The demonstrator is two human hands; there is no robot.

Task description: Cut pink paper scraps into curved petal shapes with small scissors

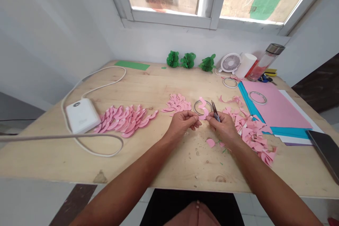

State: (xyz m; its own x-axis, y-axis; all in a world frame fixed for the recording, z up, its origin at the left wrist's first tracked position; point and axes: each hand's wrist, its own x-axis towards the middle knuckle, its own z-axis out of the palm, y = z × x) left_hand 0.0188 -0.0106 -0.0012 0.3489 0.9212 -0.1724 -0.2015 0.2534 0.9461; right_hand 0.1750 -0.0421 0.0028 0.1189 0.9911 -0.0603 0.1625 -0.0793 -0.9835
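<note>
Above the table, my left hand [184,120] pinches the lower left end of a wavy pink paper strip [204,111]. My right hand [224,126] is closed around a pair of scissors [214,109] whose blades point up and away from me. Its thumb and finger also seem to touch the strip's right side. Behind the strip lies a roll of tape [196,107], partly covered by it. A small heap of wavy pink cutouts [177,103] is just beyond my left hand. Pink paper scraps [251,132] spread beside and under my right forearm.
Overlapping pink cutouts [124,120] lie left, near a white power bank [82,116] with a looping cable. Green paper ornaments [188,60], a small fan [231,63] and a bottle [267,61] line the back. Coloured sheets [278,107] and a phone [324,152] are right.
</note>
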